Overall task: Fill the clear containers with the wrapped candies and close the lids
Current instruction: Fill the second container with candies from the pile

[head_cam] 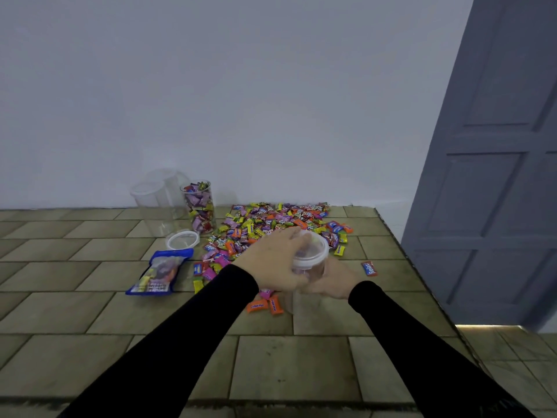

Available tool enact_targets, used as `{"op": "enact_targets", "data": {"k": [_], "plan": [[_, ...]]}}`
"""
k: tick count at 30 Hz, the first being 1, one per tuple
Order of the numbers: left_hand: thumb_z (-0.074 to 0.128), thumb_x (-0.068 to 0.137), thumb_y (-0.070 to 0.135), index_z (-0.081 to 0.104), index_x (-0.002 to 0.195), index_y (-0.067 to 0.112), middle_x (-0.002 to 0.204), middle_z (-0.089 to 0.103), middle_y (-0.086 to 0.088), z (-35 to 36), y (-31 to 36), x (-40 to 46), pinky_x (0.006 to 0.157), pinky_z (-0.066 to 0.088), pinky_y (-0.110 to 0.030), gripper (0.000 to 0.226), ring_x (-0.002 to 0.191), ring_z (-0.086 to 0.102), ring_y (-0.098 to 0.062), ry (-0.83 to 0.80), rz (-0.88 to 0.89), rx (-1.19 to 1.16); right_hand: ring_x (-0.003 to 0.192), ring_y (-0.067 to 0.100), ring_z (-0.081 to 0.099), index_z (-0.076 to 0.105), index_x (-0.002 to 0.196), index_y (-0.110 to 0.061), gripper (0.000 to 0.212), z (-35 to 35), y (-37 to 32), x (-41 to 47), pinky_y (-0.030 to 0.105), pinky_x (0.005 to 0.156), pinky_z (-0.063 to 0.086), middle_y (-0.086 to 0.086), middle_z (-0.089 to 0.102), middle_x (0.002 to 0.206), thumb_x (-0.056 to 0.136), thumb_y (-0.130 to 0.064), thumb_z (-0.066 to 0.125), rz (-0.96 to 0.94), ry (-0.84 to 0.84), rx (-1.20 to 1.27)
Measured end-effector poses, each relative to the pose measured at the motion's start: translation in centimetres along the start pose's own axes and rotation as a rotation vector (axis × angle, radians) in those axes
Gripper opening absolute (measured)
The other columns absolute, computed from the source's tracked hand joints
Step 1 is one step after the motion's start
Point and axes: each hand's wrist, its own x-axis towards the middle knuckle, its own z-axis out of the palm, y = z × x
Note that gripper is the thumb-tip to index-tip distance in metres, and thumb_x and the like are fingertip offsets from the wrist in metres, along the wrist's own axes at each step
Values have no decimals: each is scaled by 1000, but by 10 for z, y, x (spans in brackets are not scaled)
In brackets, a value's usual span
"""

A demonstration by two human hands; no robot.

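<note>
A clear container (313, 268) stands in front of me with a translucent lid (315, 247) on its top. My left hand (271, 260) lies over the lid and grips it from the left. My right hand (334, 282) wraps the container's body from the right. A wide pile of wrapped candies (271, 221) covers the surface behind the hands. At the back left stands a candy-filled clear container (199, 206) without a lid, beside two empty clear containers (153, 206). A loose lid (182, 239) lies in front of them.
A blue candy bag (159, 273) lies left of my arms. A few stray candies (265, 306) sit near my wrists and a red one (369, 268) lies to the right. The surface's right edge (422, 282) drops off near a grey door (497, 146).
</note>
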Motion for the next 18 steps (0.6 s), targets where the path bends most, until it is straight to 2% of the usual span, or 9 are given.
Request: {"op": "enact_targets", "data": {"k": [2, 4, 6, 8, 10, 14, 16, 18], "plan": [[50, 74, 66, 45, 139, 21, 141, 44, -3, -5, -1, 3, 107, 36, -37, 79, 130, 41, -22, 30, 7, 7, 91, -1, 65, 54, 120, -5, 61, 1, 1, -1, 14, 79, 48, -3, 69, 102, 67, 18, 74, 14, 2, 4], [59, 83, 60, 41, 144, 24, 148, 39, 0, -7, -4, 5, 110, 31, -32, 73, 135, 35, -19, 8, 12, 11, 81, -6, 65, 56, 115, -4, 51, 1, 0, -2, 11, 73, 47, -11, 71, 89, 72, 20, 70, 32, 7, 15], [57, 89, 56, 38, 147, 26, 151, 36, 2, -7, -8, 5, 111, 27, -29, 68, 137, 32, -16, 7, 9, -36, 78, -6, 64, 57, 108, -8, 47, 0, -1, -2, 11, 73, 47, -15, 71, 81, 73, 20, 68, 26, 9, -15], [54, 91, 55, 40, 145, 26, 149, 41, 4, -10, -11, 4, 109, 29, -29, 63, 136, 35, -14, 44, -16, -164, 94, 2, 65, 53, 115, -16, 59, 2, 0, -1, 17, 84, 50, -7, 70, 101, 71, 19, 71, 11, 18, -1], [56, 90, 54, 44, 143, 25, 146, 45, 7, -14, -13, 2, 106, 33, -25, 61, 132, 41, -10, 109, -53, -299, 99, -3, 62, 46, 120, -20, 69, 1, 4, 0, 14, 87, 47, 0, 62, 114, 69, 15, 75, 6, 42, 4], [50, 95, 52, 52, 137, 28, 123, 58, 14, -16, -19, -8, 86, 43, -22, 49, 110, 56, -5, 298, -154, -535, 93, -12, 59, 40, 122, -14, 73, 0, 5, 0, 10, 86, 47, 0, 57, 118, 66, 9, 81, 38, 72, -22], [44, 99, 46, 58, 130, 25, 110, 65, 7, -12, -25, -14, 77, 45, -22, 40, 94, 61, -11, 428, -225, -597, 89, -13, 60, 40, 123, -11, 72, -1, 5, -2, 6, 79, 45, 0, 57, 117, 66, 11, 80, 55, 71, -23], [41, 101, 41, 61, 118, 21, 100, 66, -1, -3, -34, -17, 74, 46, -27, 32, 88, 61, -18, 486, -310, -604, 93, -7, 59, 39, 124, -10, 73, -1, 7, -3, 5, 78, 43, 2, 55, 119, 67, 10, 80, 69, 79, -16]]}}
